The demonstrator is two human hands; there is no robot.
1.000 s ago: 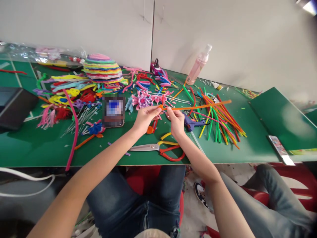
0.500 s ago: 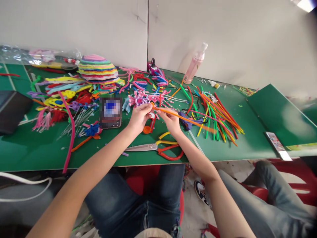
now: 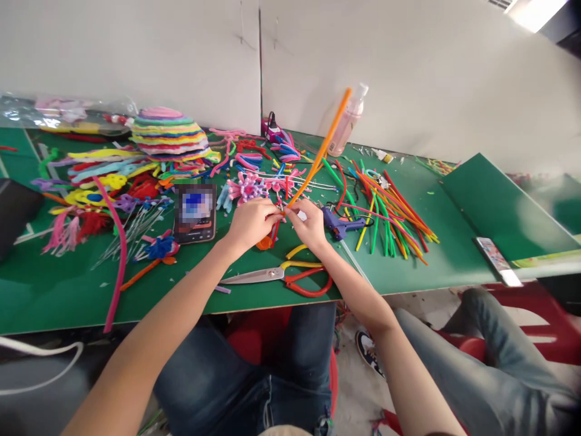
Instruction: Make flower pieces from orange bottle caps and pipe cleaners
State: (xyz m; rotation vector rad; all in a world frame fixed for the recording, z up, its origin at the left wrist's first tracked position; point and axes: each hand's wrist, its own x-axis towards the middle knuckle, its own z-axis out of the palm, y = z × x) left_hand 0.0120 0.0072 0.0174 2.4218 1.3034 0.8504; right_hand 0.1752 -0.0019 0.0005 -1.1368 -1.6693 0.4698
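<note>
My left hand and my right hand meet over the green table, both pinching the near end of a long orange pipe cleaner. The pipe cleaner rises steeply up and to the right from my fingers. Its near end is coiled between my fingertips. Scissors with red and yellow handles lie just in front of my hands. A pink pipe-cleaner flower lies just behind my left hand.
A blue glue gun and a fan of coloured pipe cleaners lie to the right. A phone, a stack of coloured discs and a pink bottle stand further back. A seated person's leg is at right.
The orange pipe cleaner has swung from lying level to the right, dipped down, then risen to point steeply up. My hands have stayed close together. The view has shifted right.
</note>
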